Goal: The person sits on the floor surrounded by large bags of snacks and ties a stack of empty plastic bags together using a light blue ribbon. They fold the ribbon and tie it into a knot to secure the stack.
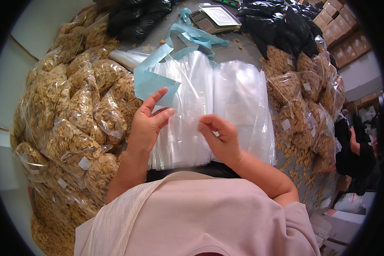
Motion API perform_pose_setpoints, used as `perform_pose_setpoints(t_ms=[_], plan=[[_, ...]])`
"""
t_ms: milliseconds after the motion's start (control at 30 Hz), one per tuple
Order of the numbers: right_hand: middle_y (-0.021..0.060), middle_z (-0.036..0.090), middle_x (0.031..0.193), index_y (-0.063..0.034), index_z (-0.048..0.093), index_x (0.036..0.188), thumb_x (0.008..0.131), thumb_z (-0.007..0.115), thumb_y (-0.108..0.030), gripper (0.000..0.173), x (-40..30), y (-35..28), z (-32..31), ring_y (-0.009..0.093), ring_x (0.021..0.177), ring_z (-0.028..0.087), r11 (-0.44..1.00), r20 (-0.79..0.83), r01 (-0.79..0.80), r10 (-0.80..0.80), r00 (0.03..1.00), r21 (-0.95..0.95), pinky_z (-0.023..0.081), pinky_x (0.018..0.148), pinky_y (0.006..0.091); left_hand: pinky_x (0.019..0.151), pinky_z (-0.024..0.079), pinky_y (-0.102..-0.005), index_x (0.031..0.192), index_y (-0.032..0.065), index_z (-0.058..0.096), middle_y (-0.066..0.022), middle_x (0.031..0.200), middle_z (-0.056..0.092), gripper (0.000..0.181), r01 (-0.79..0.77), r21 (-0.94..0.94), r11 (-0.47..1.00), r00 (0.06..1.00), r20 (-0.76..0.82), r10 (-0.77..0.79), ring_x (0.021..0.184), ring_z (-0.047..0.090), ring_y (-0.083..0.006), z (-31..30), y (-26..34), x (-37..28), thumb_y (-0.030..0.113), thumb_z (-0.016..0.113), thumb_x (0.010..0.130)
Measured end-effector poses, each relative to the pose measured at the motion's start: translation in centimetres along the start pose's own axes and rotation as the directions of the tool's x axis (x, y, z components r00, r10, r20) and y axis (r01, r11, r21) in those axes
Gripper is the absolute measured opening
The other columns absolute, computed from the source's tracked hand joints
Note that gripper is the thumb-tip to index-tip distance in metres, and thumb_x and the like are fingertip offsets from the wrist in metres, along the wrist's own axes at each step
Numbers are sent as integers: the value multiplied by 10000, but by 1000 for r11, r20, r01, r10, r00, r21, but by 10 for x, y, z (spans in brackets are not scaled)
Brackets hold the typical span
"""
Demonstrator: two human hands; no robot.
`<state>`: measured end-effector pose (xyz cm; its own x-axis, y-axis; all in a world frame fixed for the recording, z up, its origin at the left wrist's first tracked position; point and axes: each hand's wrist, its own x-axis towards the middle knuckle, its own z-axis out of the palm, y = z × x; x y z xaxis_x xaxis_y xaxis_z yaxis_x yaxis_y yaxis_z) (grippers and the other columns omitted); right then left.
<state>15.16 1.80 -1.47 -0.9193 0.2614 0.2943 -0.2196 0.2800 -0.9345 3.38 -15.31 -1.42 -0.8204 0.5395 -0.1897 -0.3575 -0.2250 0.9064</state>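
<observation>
Before me lie two side-by-side stacks of clear plastic bags, the left stack (pixel 192 144) and the right stack (pixel 246 96). My left hand (pixel 150 118) is over the left stack's left side, with a light blue strip (pixel 153 84) held at its index finger. Thumb and index finger of that hand are spread, and its other fingers are mostly hidden. The strip runs back from there in loose folds. Over the right side of the same stack is my right hand (pixel 219 134), its thumb and index finger pinched together. Blur hides whether anything thin is between them.
Clear bags of thin tan flakes (pixel 73 134) pile up at left, more (pixel 300 96) at right. Loose flakes (pixel 297 169) litter the grey table (pixel 320 192). Behind are a weighing scale (pixel 216 19), black plastic bags (pixel 278 28) and a clear film roll (pixel 124 59). Another person (pixel 355 147) is at right.
</observation>
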Motion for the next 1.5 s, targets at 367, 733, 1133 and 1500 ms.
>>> perform_pose_setpoints(t_ms=[367, 733, 1133, 1500], plan=[[72, 651, 847, 28, 597, 952, 870, 610, 61, 89, -15, -8, -23, 113, 735, 629, 990, 29, 110, -107, 994, -86, 508, 682, 235, 864, 514, -281, 1526, 112, 158, -67, 1004, 648, 886, 101, -145, 984, 992, 93, -88, 913, 608, -100, 29, -1, -8, 60, 724, 846], [86, 666, 978, 5, 571, 1096, 923, 485, 12, 194, -60, -8, -104, 163, 921, 658, 918, -259, -303, 367, 893, 254, 543, 829, 310, 655, 507, -182, 1455, 100, 384, 13, 777, 623, 710, -96, 179, 979, 971, -201, 132, 678, 569, -35, -16, -5, -3, -53, 675, 825], [50, 640, 790, -46, 583, 1101, 935, 590, -141, 192, -14, -12, -170, 141, 707, 654, 762, -145, -614, 644, 751, 206, 530, 645, 279, 588, 415, -148, 1318, 132, 584, 31, 819, 632, 460, -218, 359, 908, 907, -269, 324, 608, 481, -1, -39, -4, 8, 22, 666, 879], [123, 568, 1307, -126, 545, 1287, 793, 718, -71, 527, 115, -59, -58, 281, 1193, 546, 828, 355, 487, -383, 853, -277, 433, 999, 365, 435, 312, -156, 1265, 66, 607, 52, 649, 510, 300, -350, 84, 933, 933, -58, 355, 465, 346, -13, -22, 58, 2, 94, 451, 1011]])
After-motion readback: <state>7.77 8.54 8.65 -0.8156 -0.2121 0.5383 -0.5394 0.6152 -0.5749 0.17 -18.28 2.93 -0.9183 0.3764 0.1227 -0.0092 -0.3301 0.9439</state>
